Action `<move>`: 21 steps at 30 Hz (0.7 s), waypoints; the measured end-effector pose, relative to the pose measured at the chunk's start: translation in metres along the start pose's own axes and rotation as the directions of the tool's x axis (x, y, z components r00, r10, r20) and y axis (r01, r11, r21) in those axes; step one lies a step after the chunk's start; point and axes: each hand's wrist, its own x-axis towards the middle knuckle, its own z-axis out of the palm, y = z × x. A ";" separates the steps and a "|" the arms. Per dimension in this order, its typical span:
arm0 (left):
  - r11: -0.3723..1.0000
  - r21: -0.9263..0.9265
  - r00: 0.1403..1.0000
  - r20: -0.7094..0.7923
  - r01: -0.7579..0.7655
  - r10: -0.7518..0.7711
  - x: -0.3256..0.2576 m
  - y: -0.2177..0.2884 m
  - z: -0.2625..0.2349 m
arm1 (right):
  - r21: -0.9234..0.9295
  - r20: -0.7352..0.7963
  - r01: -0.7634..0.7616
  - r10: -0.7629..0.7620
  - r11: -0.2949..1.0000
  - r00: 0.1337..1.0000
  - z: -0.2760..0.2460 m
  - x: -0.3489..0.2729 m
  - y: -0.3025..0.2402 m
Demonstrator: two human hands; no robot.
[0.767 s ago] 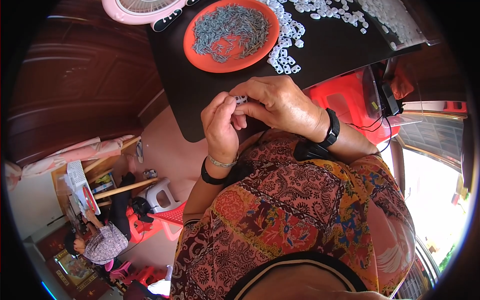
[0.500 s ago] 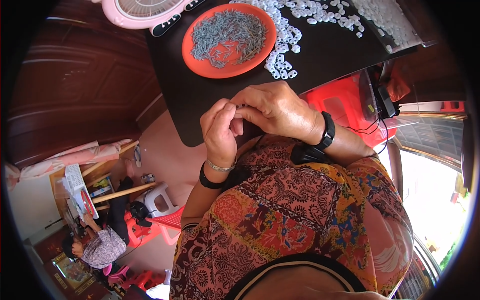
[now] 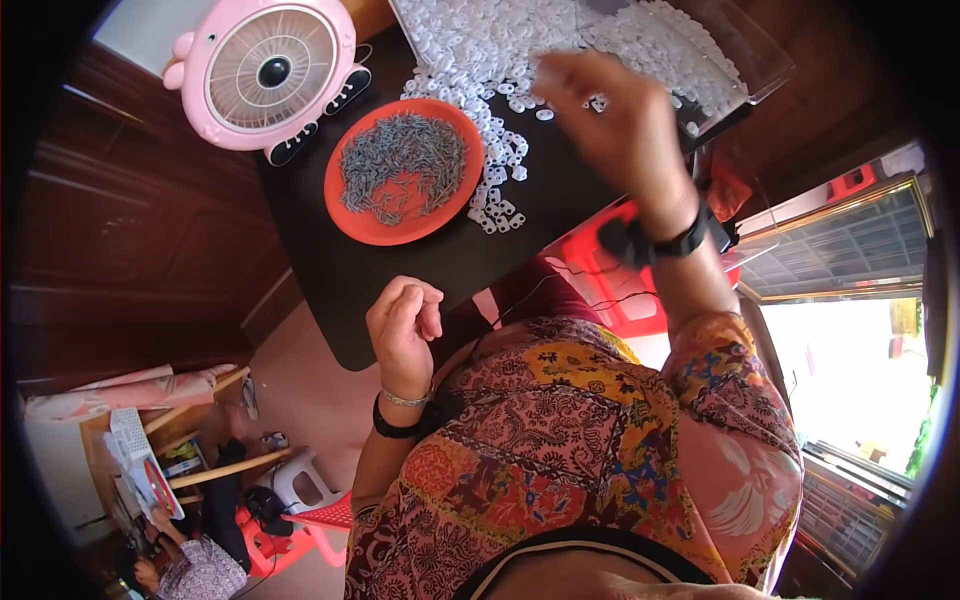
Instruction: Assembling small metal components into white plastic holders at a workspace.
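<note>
My left hand (image 3: 405,330) is just off the table's near edge, fingers curled and thumb pressed in. Whatever it might hold is hidden by the fingers. My right hand (image 3: 610,115), smeared by motion, is raised over the table beside the small white plastic pieces (image 3: 497,190). Its fingers are too blurred to show whether anything is in them. Farther up from my left hand lies a round orange plate (image 3: 378,232). A pile of small grey metal screws or nails (image 3: 405,160) covers most of it.
A pink fan (image 3: 274,72) stands behind the plate on the black table (image 3: 300,235). At the far right is a clear plastic container (image 3: 765,70) with more white pieces. A red plastic stool (image 3: 600,270) is beside the table; another person (image 3: 205,570) sits at lower left.
My hands have parted. The right one has swung up and right toward the white pieces, while the left stays low with fingers curled. The view has shifted, showing more of the fan.
</note>
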 end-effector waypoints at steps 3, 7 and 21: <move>1.000 0.004 1.000 0.019 0.020 -0.020 0.002 0.000 0.001 | -0.233 -0.132 -0.284 0.259 0.930 0.957 -0.056 0.065 0.033; 1.000 0.023 0.999 0.040 0.007 -0.008 0.003 -0.001 0.001 | -0.643 -0.303 -0.065 -0.175 0.763 0.937 -0.063 0.071 0.068; 1.000 0.030 0.998 0.062 0.008 -0.010 0.003 -0.005 -0.002 | -0.281 0.489 0.021 0.125 0.959 0.863 0.061 -0.027 0.088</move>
